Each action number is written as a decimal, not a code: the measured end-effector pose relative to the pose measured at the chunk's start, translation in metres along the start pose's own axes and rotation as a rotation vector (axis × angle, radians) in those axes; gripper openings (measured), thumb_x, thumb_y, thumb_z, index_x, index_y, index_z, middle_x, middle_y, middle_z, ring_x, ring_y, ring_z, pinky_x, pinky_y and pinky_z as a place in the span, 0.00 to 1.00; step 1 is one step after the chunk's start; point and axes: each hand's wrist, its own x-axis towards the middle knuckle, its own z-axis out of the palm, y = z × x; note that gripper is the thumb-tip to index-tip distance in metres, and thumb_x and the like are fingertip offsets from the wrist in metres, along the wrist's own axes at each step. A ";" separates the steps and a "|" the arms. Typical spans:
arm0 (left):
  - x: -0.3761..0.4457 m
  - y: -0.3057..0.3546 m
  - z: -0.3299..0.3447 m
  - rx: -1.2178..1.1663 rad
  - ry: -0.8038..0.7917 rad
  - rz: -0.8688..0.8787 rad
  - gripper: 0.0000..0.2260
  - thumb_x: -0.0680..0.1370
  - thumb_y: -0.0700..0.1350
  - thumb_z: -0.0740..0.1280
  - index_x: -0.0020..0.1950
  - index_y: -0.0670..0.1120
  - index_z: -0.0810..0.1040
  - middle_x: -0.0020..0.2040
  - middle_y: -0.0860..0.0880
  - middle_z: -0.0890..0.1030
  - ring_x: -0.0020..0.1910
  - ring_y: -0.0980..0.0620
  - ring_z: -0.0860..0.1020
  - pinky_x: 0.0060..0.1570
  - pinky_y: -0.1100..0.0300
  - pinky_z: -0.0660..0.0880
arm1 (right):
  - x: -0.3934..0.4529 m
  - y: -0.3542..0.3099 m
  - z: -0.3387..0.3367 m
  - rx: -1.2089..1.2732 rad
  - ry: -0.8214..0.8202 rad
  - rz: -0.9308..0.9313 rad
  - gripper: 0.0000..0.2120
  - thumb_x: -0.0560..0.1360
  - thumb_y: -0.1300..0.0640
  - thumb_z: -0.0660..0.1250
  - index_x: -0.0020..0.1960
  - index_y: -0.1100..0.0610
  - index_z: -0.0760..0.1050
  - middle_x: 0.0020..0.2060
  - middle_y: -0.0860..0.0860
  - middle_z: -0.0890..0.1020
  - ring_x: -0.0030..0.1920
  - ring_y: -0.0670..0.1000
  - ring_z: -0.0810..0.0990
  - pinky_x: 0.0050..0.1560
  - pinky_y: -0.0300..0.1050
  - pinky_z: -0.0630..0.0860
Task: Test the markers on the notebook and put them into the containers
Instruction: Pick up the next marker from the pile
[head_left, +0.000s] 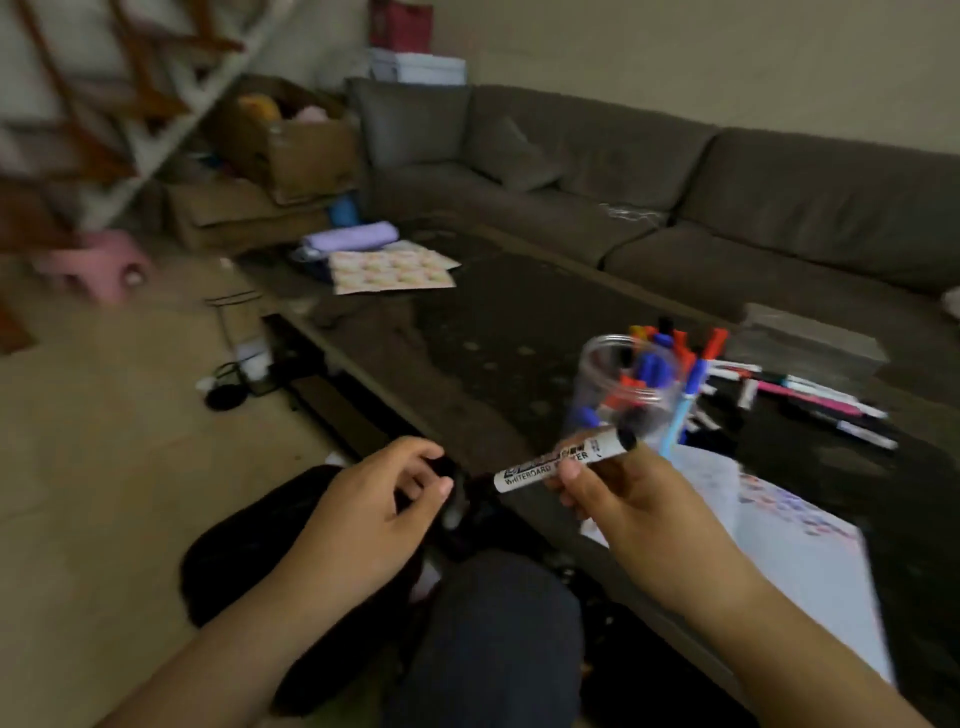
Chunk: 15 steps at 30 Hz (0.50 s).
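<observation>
Dark table (519, 312): jar (623, 379), markers (810, 400), notebook (800, 561).

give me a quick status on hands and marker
Right hand grips whiteboard marker. Left hand pinches something dark, likely its cap. Jar and notebook beyond, path open.

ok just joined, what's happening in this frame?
A seated person holds a whiteboard marker in the right hand. The left hand pinches something small and black, probably its cap, though blur hides it. On the coffee table stand a clear plastic jar with red and blue markers, loose markers beside it, and an open notebook with colored test marks. This marker looks not yet jarred.
</observation>
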 end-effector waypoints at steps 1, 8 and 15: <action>-0.007 -0.013 -0.016 0.026 0.032 -0.050 0.08 0.76 0.49 0.66 0.53 0.58 0.73 0.42 0.59 0.79 0.46 0.65 0.76 0.41 0.73 0.69 | 0.010 -0.003 0.019 -0.030 -0.048 -0.031 0.03 0.77 0.53 0.64 0.45 0.50 0.75 0.36 0.43 0.83 0.38 0.37 0.79 0.39 0.30 0.72; -0.053 -0.064 -0.077 0.100 0.190 -0.302 0.06 0.77 0.47 0.65 0.52 0.57 0.74 0.42 0.59 0.80 0.41 0.61 0.78 0.34 0.59 0.77 | 0.064 -0.003 0.134 -0.217 -0.455 0.117 0.20 0.79 0.51 0.61 0.69 0.54 0.66 0.52 0.49 0.78 0.44 0.42 0.73 0.42 0.32 0.67; -0.037 -0.054 -0.062 0.109 0.123 -0.218 0.05 0.77 0.48 0.65 0.52 0.57 0.75 0.43 0.60 0.79 0.44 0.66 0.76 0.43 0.69 0.74 | 0.056 0.008 0.100 -0.174 -0.378 0.091 0.15 0.79 0.53 0.62 0.66 0.53 0.69 0.46 0.42 0.78 0.47 0.39 0.76 0.46 0.28 0.71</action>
